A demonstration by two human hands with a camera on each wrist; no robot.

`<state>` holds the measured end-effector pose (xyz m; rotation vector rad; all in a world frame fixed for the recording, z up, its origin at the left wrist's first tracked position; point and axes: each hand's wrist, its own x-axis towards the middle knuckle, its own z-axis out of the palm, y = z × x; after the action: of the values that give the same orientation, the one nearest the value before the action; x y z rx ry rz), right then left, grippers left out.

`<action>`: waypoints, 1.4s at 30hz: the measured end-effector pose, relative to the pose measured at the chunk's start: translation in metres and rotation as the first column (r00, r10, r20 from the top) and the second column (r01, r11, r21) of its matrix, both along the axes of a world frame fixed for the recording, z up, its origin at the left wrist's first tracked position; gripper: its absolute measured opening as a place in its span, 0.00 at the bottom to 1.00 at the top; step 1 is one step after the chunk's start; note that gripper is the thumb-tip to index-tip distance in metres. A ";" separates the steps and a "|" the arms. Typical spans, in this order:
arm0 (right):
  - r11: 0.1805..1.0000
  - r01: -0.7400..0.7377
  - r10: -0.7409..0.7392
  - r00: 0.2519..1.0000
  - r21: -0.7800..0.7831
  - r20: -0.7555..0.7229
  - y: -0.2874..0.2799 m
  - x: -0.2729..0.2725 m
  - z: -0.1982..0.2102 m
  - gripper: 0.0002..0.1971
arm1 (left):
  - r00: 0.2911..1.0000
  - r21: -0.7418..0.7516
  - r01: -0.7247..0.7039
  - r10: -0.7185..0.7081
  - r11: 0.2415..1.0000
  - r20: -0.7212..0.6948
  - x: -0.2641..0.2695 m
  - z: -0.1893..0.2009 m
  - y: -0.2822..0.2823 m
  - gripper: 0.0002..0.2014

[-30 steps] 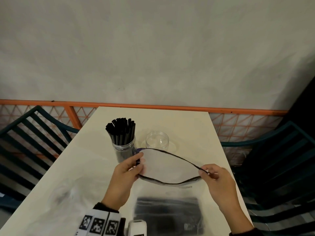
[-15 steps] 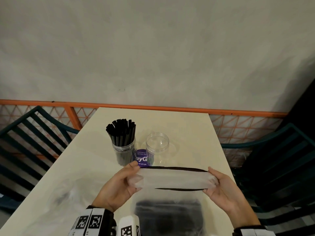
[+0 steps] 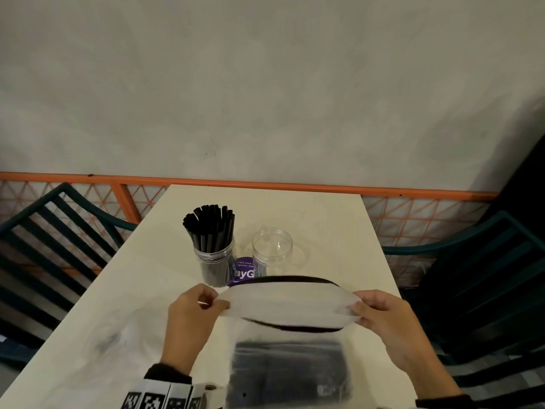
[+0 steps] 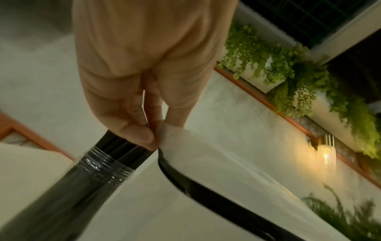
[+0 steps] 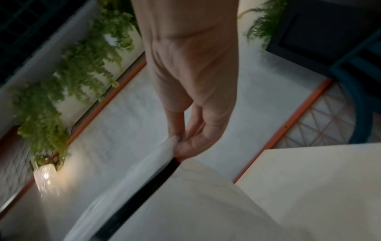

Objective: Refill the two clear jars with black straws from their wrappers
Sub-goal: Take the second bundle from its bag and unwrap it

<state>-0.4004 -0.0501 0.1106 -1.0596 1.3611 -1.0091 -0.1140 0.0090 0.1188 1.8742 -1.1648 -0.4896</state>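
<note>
A clear plastic wrapper bag (image 3: 287,305) with a black-edged mouth hangs between my two hands over the near table. My left hand (image 3: 206,302) pinches its left corner (image 4: 164,130); my right hand (image 3: 364,308) pinches its right corner (image 5: 175,143). The mouth is pulled open, and a dark bundle of black straws (image 3: 287,370) lies in the bag's lower part. Behind it stand two clear jars: the left jar (image 3: 213,261) is full of black straws, the right jar (image 3: 272,249) holds none.
A purple round label (image 3: 243,270) shows between the jars. The cream table (image 3: 309,214) is flanked by dark teal slatted chairs, one left (image 3: 53,249) and one right (image 3: 477,278). An orange railing (image 3: 265,185) runs behind, before a grey wall.
The bag's mouth went from wide open to nearly flat, and now bulges open again. Both hands dropped lower and nearer me, still holding the bag's corners.
</note>
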 end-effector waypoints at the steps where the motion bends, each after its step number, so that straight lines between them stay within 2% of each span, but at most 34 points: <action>1: 0.999 -0.040 0.038 0.996 0.025 0.075 0.000 0.001 0.002 0.06 | 0.999 0.021 0.038 -0.037 0.999 -0.037 0.000 -0.001 0.001 0.07; 2: 0.996 -0.081 0.074 0.986 0.043 0.146 0.001 0.004 0.004 0.06 | 0.989 0.037 0.084 -0.078 0.996 -0.125 -0.001 -0.002 0.001 0.05; 3: 0.991 -0.120 0.106 0.972 0.060 0.208 0.002 0.007 0.006 0.07 | 0.955 0.040 0.132 -0.116 0.990 -0.272 -0.005 0.000 0.000 0.03; 5: 0.978 -0.182 0.142 0.939 0.102 0.314 0.002 0.013 0.007 0.08 | 0.799 0.028 0.216 -0.160 0.976 -0.580 -0.014 0.001 -0.002 0.05; 8: 0.953 -0.237 0.137 0.892 0.188 0.430 0.002 0.021 0.004 0.08 | 0.581 0.009 0.259 -0.148 0.966 -0.800 -0.019 -0.001 -0.006 0.09; 10: 0.934 -0.252 0.093 0.857 0.255 0.507 0.001 0.022 0.001 0.08 | 0.439 0.002 0.246 -0.109 0.969 -0.892 -0.018 -0.003 -0.007 0.09; 12: 0.917 -0.252 0.023 0.807 0.309 0.590 -0.002 0.018 -0.001 0.13 | 0.275 -0.007 0.213 -0.067 0.977 -0.959 -0.014 -0.001 -0.006 0.04; 15: 0.903 -0.246 -0.102 0.674 0.353 0.731 -0.006 0.005 -0.004 0.26 | 0.071 -0.076 0.218 -0.094 0.973 -0.993 -0.008 -0.003 -0.002 0.26; 17: 0.874 -0.274 -0.174 0.594 0.401 0.785 -0.007 -0.003 -0.009 0.25 | -0.004 -0.083 0.232 -0.084 0.969 -0.996 -0.007 -0.004 0.001 0.28; 18: 0.866 -0.292 -0.183 0.571 0.406 0.800 -0.007 -0.005 -0.011 0.30 | -0.026 -0.083 0.244 -0.079 0.966 -0.997 -0.008 -0.006 0.001 0.29; 20: 0.877 -0.276 -0.162 0.601 0.394 0.782 -0.008 -0.009 -0.019 0.46 | -0.036 -0.095 0.274 -0.089 0.957 -0.995 -0.013 -0.006 0.003 0.28; 21: 0.891 -0.272 -0.138 0.601 0.364 0.787 -0.006 -0.009 -0.018 0.47 | -0.020 -0.112 0.282 -0.111 0.953 -0.994 -0.014 -0.006 0.004 0.24; 22: 0.903 -0.262 -0.121 0.606 0.341 0.786 -0.003 -0.010 -0.017 0.40 | 0.022 -0.133 0.275 -0.145 0.952 -0.989 -0.013 -0.005 0.004 0.20; 23: 0.918 -0.260 -0.064 0.645 0.298 0.762 -0.001 -0.008 -0.012 0.27 | 0.077 -0.156 0.264 -0.182 0.952 -0.980 -0.013 0.000 0.006 0.19; 24: 0.939 -0.222 -0.015 0.734 0.261 0.679 0.002 -0.008 -0.009 0.17 | 0.134 -0.171 0.257 -0.211 0.951 -0.968 -0.011 0.003 0.007 0.24; 25: 0.957 -0.198 0.047 0.828 0.213 0.559 0.005 -0.008 -0.006 0.13 | 0.206 -0.162 0.259 -0.218 0.952 -0.954 -0.010 0.004 0.008 0.31; 26: 0.967 -0.188 0.102 0.906 0.174 0.411 0.007 -0.007 -0.005 0.13 | 0.294 -0.140 0.275 -0.222 0.951 -0.930 -0.009 0.004 0.009 0.32; 27: 0.974 -0.171 0.131 0.959 0.148 0.250 0.008 -0.005 -0.006 0.13 | 0.389 -0.110 0.285 -0.220 0.952 -0.895 -0.009 0.005 0.009 0.29; 29: 0.986 -0.139 0.142 0.989 0.088 -0.028 0.006 0.001 -0.007 0.11 | 0.560 -0.032 0.272 -0.185 0.962 -0.808 -0.012 0.009 0.008 0.22; 31: 0.998 -0.054 0.059 0.988 0.036 -0.140 0.004 0.006 -0.005 0.06 | 0.669 0.013 0.209 -0.133 0.978 -0.731 -0.015 0.006 0.005 0.17; 34: 0.998 0.044 -0.052 0.983 -0.051 -0.176 0.002 0.006 -0.001 0.07 | 0.804 0.046 0.059 -0.020 0.997 -0.595 -0.015 0.000 0.003 0.09; 36: 0.998 0.045 -0.051 0.989 -0.046 -0.142 0.002 0.005 0.002 0.10 | 0.935 0.070 -0.025 0.048 0.997 -0.351 -0.009 -0.008 0.002 0.06; 38: 0.999 0.036 -0.037 0.997 -0.022 -0.063 0.002 0.004 0.004 0.12 | 0.985 0.069 -0.039 0.050 0.997 -0.164 -0.006 -0.010 0.004 0.02; 40: 1.000 -0.004 0.003 1.000 0.011 0.017 0.005 0.006 0.006 0.09 | 0.989 0.070 0.045 -0.035 0.996 -0.145 -0.007 -0.008 0.005 0.03; 41: 0.999 -0.034 0.032 0.998 0.031 0.060 0.006 0.009 0.006 0.08 | 0.975 0.070 0.095 -0.078 0.993 -0.208 -0.010 -0.005 0.005 0.05; 42: 0.997 -0.063 0.056 0.992 0.055 0.109 0.007 0.012 0.006 0.07 | 0.936 0.054 0.139 -0.114 0.989 -0.332 -0.013 -0.002 0.005 0.04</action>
<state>-0.3886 -0.0427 0.1170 -0.9832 1.2573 -0.9631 -0.1267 0.0136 0.1170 1.7045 -1.0556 -0.8945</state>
